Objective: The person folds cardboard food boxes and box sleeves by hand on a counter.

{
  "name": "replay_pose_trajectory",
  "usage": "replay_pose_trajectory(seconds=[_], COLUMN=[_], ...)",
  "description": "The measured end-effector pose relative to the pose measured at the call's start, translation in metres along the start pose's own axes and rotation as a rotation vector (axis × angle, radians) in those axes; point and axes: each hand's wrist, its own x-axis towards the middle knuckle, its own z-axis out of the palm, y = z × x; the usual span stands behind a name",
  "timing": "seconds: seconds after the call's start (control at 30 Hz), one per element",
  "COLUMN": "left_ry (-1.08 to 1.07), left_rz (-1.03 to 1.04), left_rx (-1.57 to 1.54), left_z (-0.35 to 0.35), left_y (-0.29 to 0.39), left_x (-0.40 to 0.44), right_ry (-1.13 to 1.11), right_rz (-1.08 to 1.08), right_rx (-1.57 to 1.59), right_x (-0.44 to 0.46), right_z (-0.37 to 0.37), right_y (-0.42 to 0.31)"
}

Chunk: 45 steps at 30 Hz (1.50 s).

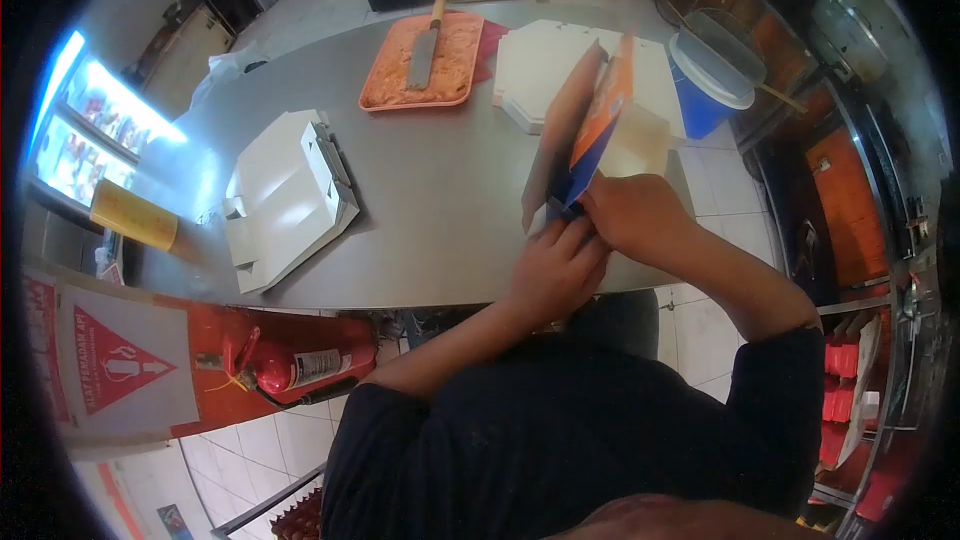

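Both my hands are at the near end of a cardboard box (603, 110) with orange and blue print, which stands on edge, partly folded, over the right part of the metal table. My left hand (562, 265) has its fingers closed on the box's lower corner. Against it, my right hand (640, 215) grips the same end from the right side. The fingertips of both hands are partly hidden by the box. Beyond it lie flat white boxes (530, 65). An open white box (285, 200) rests on the table's left side.
An orange tray (467, 90) holds minced filling and a broad-bladed knife (424, 52) at the far edge of the metal table (430, 240). A yellow roll (135, 215) is at the left. Beyond the table's right side is a blue bucket (703, 112). A fire extinguisher (310, 367) is below left.
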Motion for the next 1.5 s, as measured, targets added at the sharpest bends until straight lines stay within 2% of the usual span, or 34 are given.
replay_pose_trajectory(seconds=[0.13,0.43,0.53,0.63,0.73,0.8,0.83,0.9,1.07,1.17,1.3,1.4,1.5], left_ry=[-0.003,-0.126,-0.073,-0.058,0.032,0.089,0.114,0.014,-0.162,-0.035,-0.086,-0.118,-0.114], left_rz=[-0.017,-0.013,0.035,0.006,-0.008,0.013,0.019,-0.019,-0.164,-0.11,-0.023,0.005,0.022], left_rx=[0.077,0.035,0.06,0.004,-0.023,0.001,0.014,0.039,0.001,0.073,0.091,0.065,0.086], left_z=[-0.008,-0.004,-0.003,-0.008,-0.016,-0.027,-0.032,-0.039,-0.037,-0.037,-0.039,-0.035,-0.033], left_y=[0.0,-0.003,-0.004,-0.004,-0.016,-0.024,-0.026,-0.029,-0.047,-0.05,-0.053,-0.058,-0.053], left_x=[0.005,0.001,0.002,-0.001,-0.004,-0.002,0.0,0.013,0.022,0.029,0.049,0.045,0.035], right_ry=[-0.046,-0.196,-0.247,-0.287,0.003,0.327,0.395,0.539,0.604,0.555,0.476,0.662,0.548], right_rz=[0.0,-0.019,-0.078,-0.152,-0.003,0.129,0.103,0.053,0.153,0.189,0.181,0.2,0.294], right_rx=[-0.007,-0.054,0.033,0.275,0.416,0.357,0.369,0.392,0.454,0.485,0.474,0.406,0.528], right_x=[0.006,0.018,0.021,0.022,0.019,0.02,0.021,0.023,0.024,0.024,0.023,0.018,0.014], right_z=[-0.002,-0.012,-0.012,-0.021,-0.024,-0.029,-0.024,-0.008,0.006,0.006,0.008,0.017,0.026], right_y=[0.003,0.003,0.006,0.021,0.058,0.081,0.097,0.12,0.118,0.12,0.124,0.115,0.119])
